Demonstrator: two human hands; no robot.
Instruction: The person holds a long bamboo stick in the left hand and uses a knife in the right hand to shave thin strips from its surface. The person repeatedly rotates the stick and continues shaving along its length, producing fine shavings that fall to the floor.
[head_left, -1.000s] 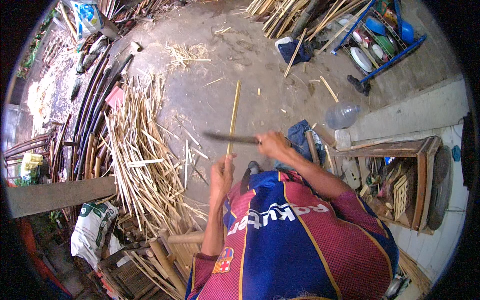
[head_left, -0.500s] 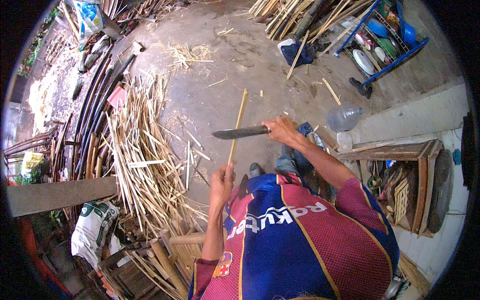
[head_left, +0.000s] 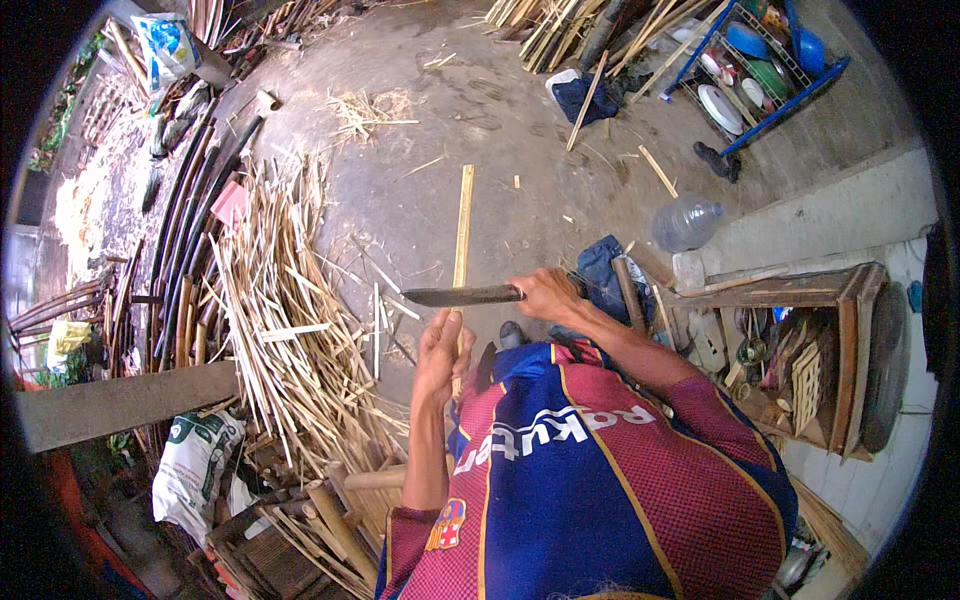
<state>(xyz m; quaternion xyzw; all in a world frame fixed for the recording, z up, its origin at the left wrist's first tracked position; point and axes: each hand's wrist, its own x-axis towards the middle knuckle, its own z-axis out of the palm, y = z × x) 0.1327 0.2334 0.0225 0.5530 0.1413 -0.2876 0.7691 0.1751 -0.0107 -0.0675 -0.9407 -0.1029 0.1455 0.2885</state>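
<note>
My left hand (head_left: 443,345) is closed round the lower part of a pale bamboo strip (head_left: 464,220), which points away from me over the grey floor. A short end of the strip shows below that hand. My right hand (head_left: 549,296) grips a long dark knife (head_left: 460,296) by its handle, which the fingers cover. The blade lies across the strip, pointing left, just beyond my left fingers. Whether the edge bites into the strip I cannot tell.
A large heap of split bamboo strips (head_left: 285,330) spreads at my left, beside dark curved poles (head_left: 190,220). To the right are a clear plastic jug (head_left: 686,223), a wooden shelf (head_left: 780,290) and a blue rack (head_left: 790,125). A white sack (head_left: 195,465) lies at the lower left.
The knife has come nearer my body and slightly left, close to my left hand. The strip has turned its broad pale face up and stands straighter. My view has shifted a little.
</note>
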